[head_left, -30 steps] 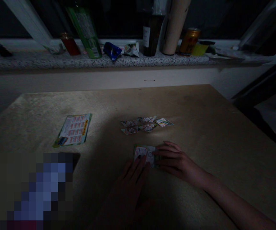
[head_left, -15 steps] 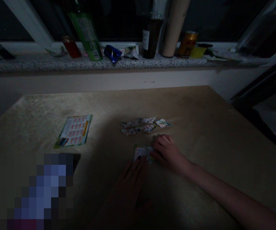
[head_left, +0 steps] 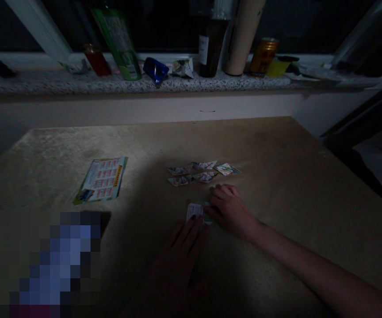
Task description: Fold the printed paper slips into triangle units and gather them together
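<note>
A small printed sheet of paper point(head_left: 195, 210), folded by the look of it, lies on the table below several folded paper pieces point(head_left: 204, 176). My left hand point(head_left: 181, 249) rests in shadow with fingers stretched out, their tips on the sheet's lower edge. At the sheet's right side, my right hand point(head_left: 232, 210) has its fingers curled, with the thumb side pressing on the paper. Part of the sheet is hidden under both hands. Off to the left lies a flat stack of printed sheets point(head_left: 102, 179).
The pale table point(head_left: 270, 150) reaches a white wall under a granite window sill point(head_left: 177, 85). On the sill stand a green bottle point(head_left: 121, 48), a dark bottle point(head_left: 209, 53), a gold can point(head_left: 263, 57) and a blue crumpled wrapper point(head_left: 156, 70). A blurred blue patch covers the lower left.
My right hand has shifted slightly left over the sheet's right part. My left hand stays in place, and the view has tilted very slightly.
</note>
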